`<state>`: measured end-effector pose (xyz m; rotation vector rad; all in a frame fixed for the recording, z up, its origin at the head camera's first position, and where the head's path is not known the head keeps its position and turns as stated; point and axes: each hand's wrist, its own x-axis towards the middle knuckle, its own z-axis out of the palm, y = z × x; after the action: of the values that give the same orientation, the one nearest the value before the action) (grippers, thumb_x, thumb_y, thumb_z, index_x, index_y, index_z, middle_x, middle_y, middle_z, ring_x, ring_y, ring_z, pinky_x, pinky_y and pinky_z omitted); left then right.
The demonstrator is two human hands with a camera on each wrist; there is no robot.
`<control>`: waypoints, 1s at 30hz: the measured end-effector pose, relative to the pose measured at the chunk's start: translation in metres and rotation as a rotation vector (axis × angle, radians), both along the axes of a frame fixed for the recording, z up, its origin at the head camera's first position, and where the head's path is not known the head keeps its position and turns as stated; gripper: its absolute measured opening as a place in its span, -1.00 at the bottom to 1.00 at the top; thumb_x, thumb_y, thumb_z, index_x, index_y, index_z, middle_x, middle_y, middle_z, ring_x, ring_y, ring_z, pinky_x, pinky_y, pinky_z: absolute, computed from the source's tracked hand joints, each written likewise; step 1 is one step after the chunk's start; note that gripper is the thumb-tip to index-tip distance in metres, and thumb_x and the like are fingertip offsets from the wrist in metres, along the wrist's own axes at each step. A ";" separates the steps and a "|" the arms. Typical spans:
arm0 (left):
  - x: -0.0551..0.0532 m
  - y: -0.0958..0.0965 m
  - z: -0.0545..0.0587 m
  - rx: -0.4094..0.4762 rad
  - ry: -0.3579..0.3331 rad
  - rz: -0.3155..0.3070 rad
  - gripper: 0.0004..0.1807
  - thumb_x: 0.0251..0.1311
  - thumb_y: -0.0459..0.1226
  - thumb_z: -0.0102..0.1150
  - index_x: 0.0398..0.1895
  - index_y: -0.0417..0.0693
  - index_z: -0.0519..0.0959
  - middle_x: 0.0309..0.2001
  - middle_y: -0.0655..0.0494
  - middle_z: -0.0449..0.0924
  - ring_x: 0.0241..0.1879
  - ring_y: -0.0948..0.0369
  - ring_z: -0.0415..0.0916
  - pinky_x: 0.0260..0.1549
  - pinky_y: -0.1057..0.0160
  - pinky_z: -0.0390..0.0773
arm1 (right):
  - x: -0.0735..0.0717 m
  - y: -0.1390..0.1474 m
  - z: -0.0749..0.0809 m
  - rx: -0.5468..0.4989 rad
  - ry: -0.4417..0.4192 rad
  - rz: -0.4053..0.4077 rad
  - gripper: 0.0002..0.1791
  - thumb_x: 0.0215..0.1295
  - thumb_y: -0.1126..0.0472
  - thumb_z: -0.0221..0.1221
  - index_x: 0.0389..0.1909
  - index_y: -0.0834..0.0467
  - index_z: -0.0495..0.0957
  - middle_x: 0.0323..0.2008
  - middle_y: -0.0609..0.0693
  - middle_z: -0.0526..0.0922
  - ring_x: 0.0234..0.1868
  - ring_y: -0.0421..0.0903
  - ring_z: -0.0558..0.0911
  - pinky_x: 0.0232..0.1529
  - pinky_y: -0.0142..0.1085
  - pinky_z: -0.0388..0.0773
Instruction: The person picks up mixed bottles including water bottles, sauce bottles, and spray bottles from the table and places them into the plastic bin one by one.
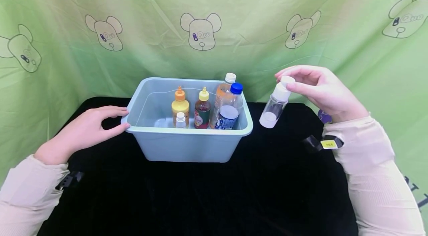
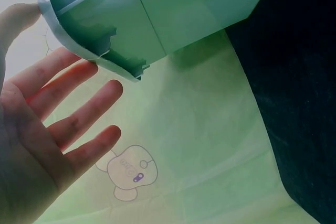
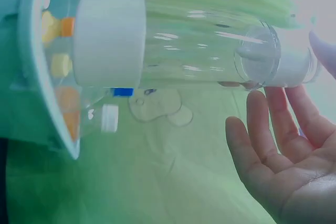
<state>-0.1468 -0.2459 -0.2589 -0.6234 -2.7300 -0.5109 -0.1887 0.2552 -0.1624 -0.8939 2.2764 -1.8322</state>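
Note:
My right hand (image 1: 317, 89) pinches a clear bottle (image 1: 275, 109) by its white top, between thumb and fingers. The bottle hangs tilted to the right of the blue tub (image 1: 187, 145), its white base (image 3: 109, 40) lower and nearer the tub. Seen from the right wrist, the clear wall between the white ends shows nothing inside. At the tub's left corner, my left hand (image 1: 91, 126) touches the rim with thumb and fingertips. The left wrist view shows its fingers (image 2: 86, 111) spread and nearly straight, the lower two off the rim.
Inside the tub stand a yellow squeeze bottle (image 1: 180, 106), a dark bottle with yellow cap (image 1: 202, 111), a small white-capped bottle (image 1: 180, 120), a blue-capped bottle (image 1: 230, 107) and an orange-tinted bottle (image 1: 222, 91). Black cloth (image 1: 200, 199) lies underneath; a green curtain (image 1: 247, 9) hangs behind.

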 end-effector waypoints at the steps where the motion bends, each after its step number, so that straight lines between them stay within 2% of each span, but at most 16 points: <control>1: 0.000 0.000 0.000 0.002 -0.001 0.000 -0.52 0.18 -0.02 0.17 0.06 -0.11 0.56 0.06 -0.02 0.59 0.13 0.02 0.47 0.04 0.04 0.41 | 0.000 -0.003 0.002 0.001 -0.001 -0.007 -0.70 0.28 0.47 0.03 0.02 0.32 0.51 -0.06 -0.05 0.64 -0.05 -0.21 0.57 0.00 -0.48 0.47; 6: 0.000 0.000 0.001 0.004 -0.001 -0.004 -0.52 0.18 -0.02 0.17 0.07 -0.12 0.56 0.07 -0.03 0.59 0.13 0.02 0.47 0.03 0.04 0.41 | -0.002 -0.014 0.011 0.003 -0.024 -0.030 -0.72 0.31 0.40 0.04 0.02 0.28 0.51 -0.06 -0.06 0.64 0.00 -0.18 0.54 0.05 -0.48 0.43; 23: -0.001 -0.003 0.000 0.009 -0.002 -0.003 -0.53 0.19 -0.02 0.16 0.08 -0.07 0.55 0.05 -0.02 0.60 0.05 0.07 0.53 -0.02 0.07 0.43 | -0.025 -0.062 0.032 -0.083 -0.031 0.042 -0.78 0.27 0.34 0.12 -0.08 0.26 0.57 -0.15 -0.01 0.66 -0.08 -0.16 0.59 0.03 -0.47 0.53; 30: -0.001 -0.003 0.000 0.009 0.005 -0.006 -0.53 0.18 -0.02 0.16 0.08 -0.08 0.55 0.04 -0.03 0.60 0.03 0.07 0.54 -0.05 0.10 0.44 | -0.038 -0.076 0.035 -0.073 -0.036 0.032 -0.78 0.24 0.31 0.16 -0.10 0.25 0.58 -0.17 -0.01 0.67 -0.08 -0.15 0.60 0.03 -0.46 0.53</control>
<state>-0.1477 -0.2486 -0.2590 -0.6295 -2.7211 -0.5215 -0.2267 0.1796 -0.1272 -0.8949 2.1744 -1.9130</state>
